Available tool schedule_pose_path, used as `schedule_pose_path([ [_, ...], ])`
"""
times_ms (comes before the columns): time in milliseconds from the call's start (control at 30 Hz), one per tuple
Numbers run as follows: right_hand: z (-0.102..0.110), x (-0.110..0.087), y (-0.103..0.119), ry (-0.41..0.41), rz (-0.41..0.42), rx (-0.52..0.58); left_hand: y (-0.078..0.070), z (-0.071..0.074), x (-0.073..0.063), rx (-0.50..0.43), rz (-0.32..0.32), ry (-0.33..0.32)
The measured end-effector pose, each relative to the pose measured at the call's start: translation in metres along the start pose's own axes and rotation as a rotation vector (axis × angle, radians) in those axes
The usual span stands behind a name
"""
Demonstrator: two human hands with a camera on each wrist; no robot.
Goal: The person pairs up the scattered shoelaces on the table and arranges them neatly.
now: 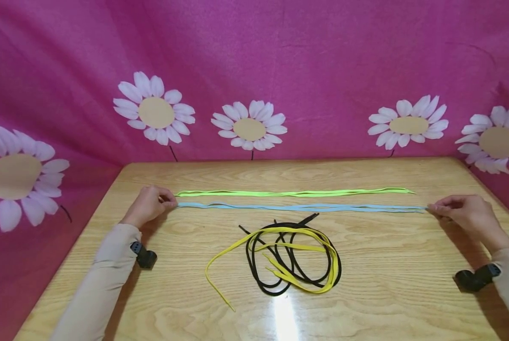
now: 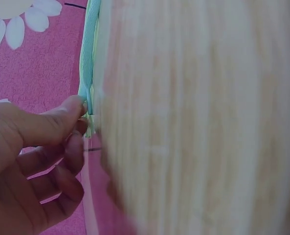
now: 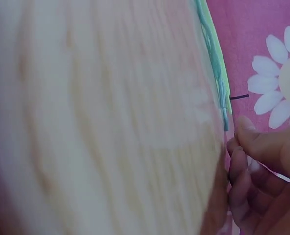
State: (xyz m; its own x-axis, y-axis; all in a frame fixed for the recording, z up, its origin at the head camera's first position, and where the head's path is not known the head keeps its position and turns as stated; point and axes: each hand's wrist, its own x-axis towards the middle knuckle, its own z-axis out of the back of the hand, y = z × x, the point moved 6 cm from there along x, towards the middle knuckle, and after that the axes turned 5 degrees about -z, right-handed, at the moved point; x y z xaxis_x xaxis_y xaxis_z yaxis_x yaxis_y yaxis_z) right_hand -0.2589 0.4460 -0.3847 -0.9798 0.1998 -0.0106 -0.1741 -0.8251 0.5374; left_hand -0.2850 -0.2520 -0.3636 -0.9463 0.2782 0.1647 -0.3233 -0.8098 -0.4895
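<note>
A light blue shoelace (image 1: 280, 207), doubled along its length, stretches nearly straight across the table. At its left end my left hand (image 1: 151, 202) pinches it between thumb and forefinger, the other fingers curled. By its two tips on the right is my right hand (image 1: 472, 215), with thumb and forefinger together at one tip; the other tip lies loose. Just behind it runs a neon green shoelace (image 1: 276, 193), also doubled. In the left wrist view the blue lace (image 2: 87, 54) leads into the pinch. The right wrist view shows blue lace tips (image 3: 226, 120) beside the fingertips.
Nearer the front, a yellow shoelace (image 1: 220, 255) lies loosely coiled with a black shoelace (image 1: 249, 258) on the wooden table (image 1: 186, 298). A pink cloth (image 1: 322, 61) with white flowers hangs behind and at both sides. Each wrist wears a small black camera (image 1: 145, 258).
</note>
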Motion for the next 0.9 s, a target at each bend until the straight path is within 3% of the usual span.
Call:
schedule_pose_path([
  [133,-0.001,0.000,0.010,-0.023,0.095,-0.036,-0.001,-0.002,0.000,-0.006,0.007,0.040],
  [267,-0.007,0.001,0.028,0.010,0.269,-0.129,-0.004,-0.003,0.001,0.001,0.003,0.041],
  [433,-0.013,0.000,0.040,0.024,0.402,-0.237,-0.005,-0.003,0.002,-0.002,0.008,0.046],
  [667,-0.015,-0.002,0.046,0.072,0.457,-0.314,-0.001,-0.002,0.000,-0.063,0.062,0.058],
  [900,-0.002,-0.002,0.047,-0.017,0.487,-0.447,-0.003,-0.001,0.000,-0.079,0.028,0.044],
])
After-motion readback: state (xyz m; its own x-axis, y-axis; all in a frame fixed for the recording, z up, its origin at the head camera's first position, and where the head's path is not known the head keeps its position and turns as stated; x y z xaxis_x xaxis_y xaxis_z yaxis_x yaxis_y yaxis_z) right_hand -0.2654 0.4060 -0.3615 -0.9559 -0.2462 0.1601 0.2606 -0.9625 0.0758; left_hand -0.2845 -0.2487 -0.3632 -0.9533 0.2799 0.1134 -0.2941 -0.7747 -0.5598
